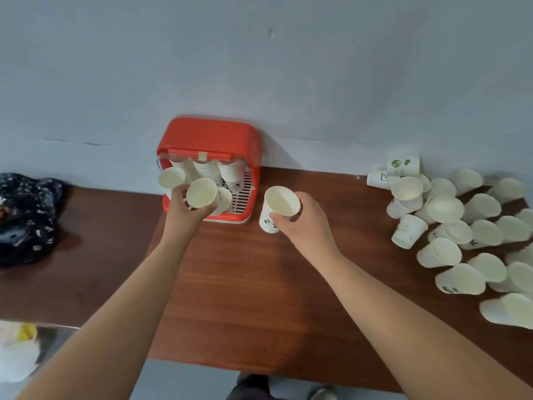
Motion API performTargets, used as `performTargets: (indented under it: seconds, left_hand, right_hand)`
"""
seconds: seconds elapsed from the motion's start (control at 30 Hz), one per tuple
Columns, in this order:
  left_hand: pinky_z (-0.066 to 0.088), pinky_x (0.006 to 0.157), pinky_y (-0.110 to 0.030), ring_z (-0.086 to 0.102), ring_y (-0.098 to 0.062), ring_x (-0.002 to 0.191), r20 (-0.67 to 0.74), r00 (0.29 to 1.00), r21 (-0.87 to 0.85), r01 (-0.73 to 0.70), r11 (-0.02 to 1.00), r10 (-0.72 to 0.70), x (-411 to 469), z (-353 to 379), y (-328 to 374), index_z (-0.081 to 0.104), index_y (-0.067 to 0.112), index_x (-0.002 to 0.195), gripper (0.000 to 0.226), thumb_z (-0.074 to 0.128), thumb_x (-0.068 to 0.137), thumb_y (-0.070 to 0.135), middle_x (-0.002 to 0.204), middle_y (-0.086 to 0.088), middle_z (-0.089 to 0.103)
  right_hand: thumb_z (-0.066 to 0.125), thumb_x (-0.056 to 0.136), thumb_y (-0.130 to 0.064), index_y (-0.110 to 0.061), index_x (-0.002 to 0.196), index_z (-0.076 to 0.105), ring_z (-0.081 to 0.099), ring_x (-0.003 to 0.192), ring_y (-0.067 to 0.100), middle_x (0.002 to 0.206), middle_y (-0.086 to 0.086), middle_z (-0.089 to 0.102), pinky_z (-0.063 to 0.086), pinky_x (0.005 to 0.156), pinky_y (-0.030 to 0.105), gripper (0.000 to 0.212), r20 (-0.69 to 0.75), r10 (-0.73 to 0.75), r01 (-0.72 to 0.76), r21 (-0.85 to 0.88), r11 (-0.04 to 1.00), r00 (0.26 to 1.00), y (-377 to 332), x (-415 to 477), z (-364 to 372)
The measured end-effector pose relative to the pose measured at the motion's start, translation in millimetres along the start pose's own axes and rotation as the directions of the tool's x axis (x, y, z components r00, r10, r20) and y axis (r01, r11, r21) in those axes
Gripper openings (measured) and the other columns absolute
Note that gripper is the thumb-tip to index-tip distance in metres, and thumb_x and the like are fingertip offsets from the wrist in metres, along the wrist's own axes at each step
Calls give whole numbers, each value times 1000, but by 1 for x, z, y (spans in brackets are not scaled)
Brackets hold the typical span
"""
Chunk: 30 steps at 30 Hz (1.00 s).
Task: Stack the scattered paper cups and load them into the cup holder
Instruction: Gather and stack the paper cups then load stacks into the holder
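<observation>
A red cup holder stands against the wall at the back of the brown table, with stacks of white cups hanging inside it. My left hand is right in front of the holder and grips paper cups, their mouths facing me; another cup sits by the holder's left side. My right hand holds a single panda-print cup just right of the holder. A pile of scattered paper cups lies at the right end of the table.
A dark patterned cloth bundle lies at the table's left end. A white and yellow object sits at the lower left. Below the table's front edge, a shoe shows on the floor.
</observation>
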<state>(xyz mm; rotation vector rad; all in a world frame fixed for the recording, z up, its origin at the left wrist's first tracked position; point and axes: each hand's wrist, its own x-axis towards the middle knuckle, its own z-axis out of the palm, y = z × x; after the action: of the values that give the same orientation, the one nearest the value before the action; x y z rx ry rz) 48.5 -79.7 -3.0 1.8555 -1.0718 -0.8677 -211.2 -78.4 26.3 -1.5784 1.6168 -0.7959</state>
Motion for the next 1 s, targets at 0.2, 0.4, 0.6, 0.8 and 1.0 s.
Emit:
performTargets:
  seconds: [0.2, 0.4, 0.6, 0.8, 1.0]
  left_hand:
    - [46, 91, -32, 54, -16, 109, 56, 995, 31, -87, 996, 85, 52, 19, -16, 42, 17, 135, 74, 86, 75, 21, 119, 5, 53]
    - [42, 88, -36, 53, -27, 117, 202, 979, 261, -77, 962, 23, 86, 38, -52, 44, 12, 136, 80, 89, 70, 23, 127, -6, 55]
    - [45, 87, -36, 56, -24, 113, 364, 930, 279, -167, 946, 57, 105, 40, -72, 44, 14, 137, 77, 85, 73, 19, 128, -4, 57]
    - [48, 103, -36, 56, -16, 123, 463, 886, 192, -126, 973, 24, 116, 24, -92, 39, 22, 150, 69, 60, 87, 1, 138, 1, 58]
    - [40, 103, -21, 54, 1, 124, 392, 920, 14, -3, 1000, -2, 112, 16, -91, 57, 27, 137, 36, 46, 104, 37, 133, 15, 62]
  right_hand:
    - [80, 77, -38, -29, 120, 55, 57, 103, 10, 111, -13, 57, 54, 82, 26, 51, -1, 73, -73, -43, 996, 997, -1, 21, 36]
    - [83, 77, -36, -31, 128, 51, 53, 109, 7, 120, -13, 54, 53, 85, 22, 61, -15, 138, -139, -57, 989, 990, 2, 38, 66]
    - [84, 76, -32, -32, 127, 51, 55, 110, 6, 121, -14, 57, 53, 93, 30, 61, 60, 122, -125, 61, 990, 991, -13, 63, 111]
    - [84, 76, -32, -33, 133, 49, 52, 115, 4, 126, -17, 54, 50, 96, 25, 66, 81, 70, -78, 100, 992, 994, -19, 83, 148]
    - [83, 74, -29, -25, 128, 58, 50, 105, 0, 120, -11, 59, 43, 85, 12, 59, 157, 15, -5, -61, 998, 987, -15, 102, 172]
